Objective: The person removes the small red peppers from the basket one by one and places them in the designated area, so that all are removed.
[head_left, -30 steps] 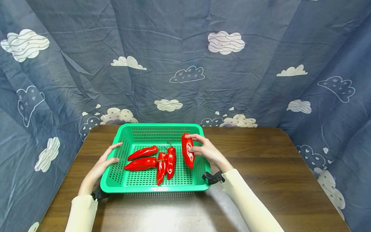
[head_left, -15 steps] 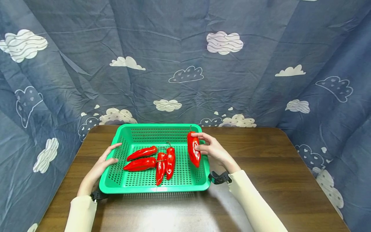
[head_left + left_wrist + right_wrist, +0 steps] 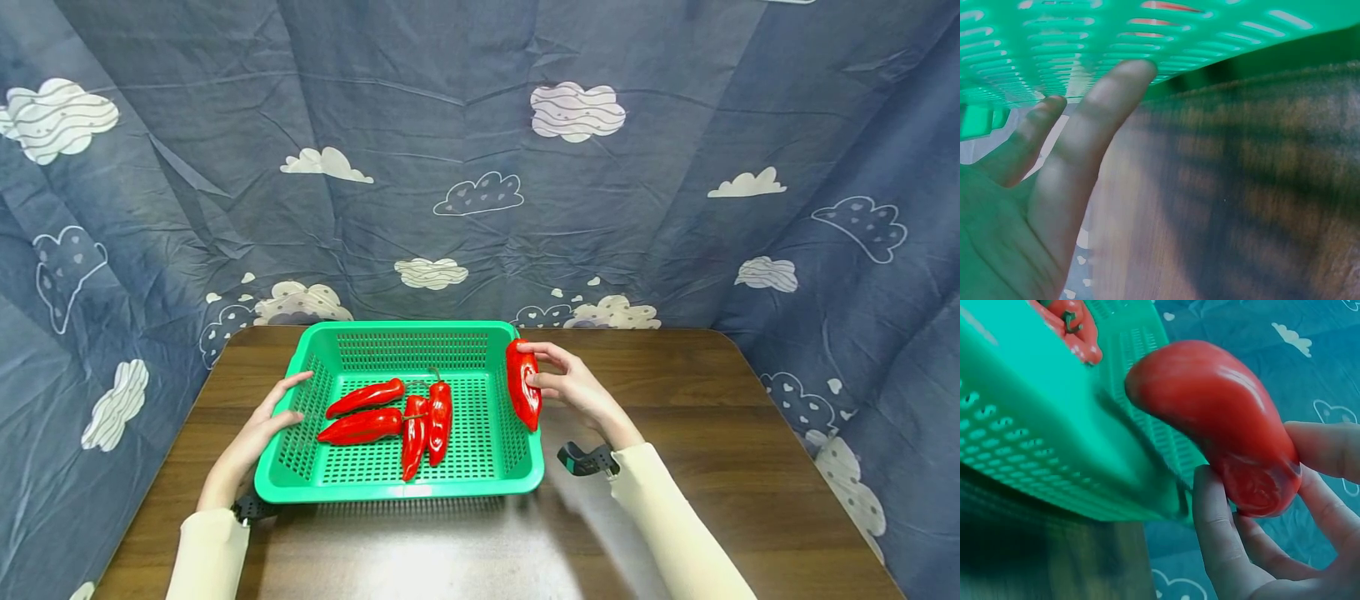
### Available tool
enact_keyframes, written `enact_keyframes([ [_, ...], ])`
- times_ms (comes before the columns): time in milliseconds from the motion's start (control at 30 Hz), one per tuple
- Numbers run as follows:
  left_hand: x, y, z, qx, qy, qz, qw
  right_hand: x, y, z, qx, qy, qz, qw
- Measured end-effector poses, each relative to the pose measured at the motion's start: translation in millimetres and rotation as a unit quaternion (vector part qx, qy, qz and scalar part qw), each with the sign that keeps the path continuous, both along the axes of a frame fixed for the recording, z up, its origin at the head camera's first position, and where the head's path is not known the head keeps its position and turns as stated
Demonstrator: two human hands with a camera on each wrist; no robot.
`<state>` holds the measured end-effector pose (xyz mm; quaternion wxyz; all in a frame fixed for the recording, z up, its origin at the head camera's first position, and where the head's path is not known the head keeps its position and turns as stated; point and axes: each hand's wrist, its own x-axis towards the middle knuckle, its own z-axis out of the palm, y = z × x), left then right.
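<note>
"Where's the pepper (image 3: 523,385)?"
"Raised at the right rim of the basket (image 3: 397,492), pinched between thumb and fingers of the right hand (image 3: 585,396)."
"And the four peppers (image 3: 360,426)?"
"Lying on the basket's floor, left and middle."
"The left hand (image 3: 251,437)?"
"Fingers spread wide at the left rim."
"Further out?"
"Wooden table (image 3: 697,467) underneath, cloud-print curtain (image 3: 465,108) behind."

Red, red on all 5 peppers (image 3: 440,423), grn stems (image 3: 1070,324); basket (image 3: 405,492) bright grn, table (image 3: 712,467) brn w/ wood grain, sleeves (image 3: 675,525) cream, curtain (image 3: 420,108) blue-grey w/ white clouds (image 3: 577,111), some dotted, some wavy-lined!
</note>
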<state>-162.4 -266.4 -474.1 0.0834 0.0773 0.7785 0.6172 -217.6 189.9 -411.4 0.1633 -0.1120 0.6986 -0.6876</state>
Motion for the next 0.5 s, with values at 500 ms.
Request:
enact_keyframes([
  [500, 0.6, 0.2, 0.7, 0.002, -0.009, -0.002, 1.0, -0.9, 25.6, -7.6, 0.007, 0.006, -0.016, 0.9998],
])
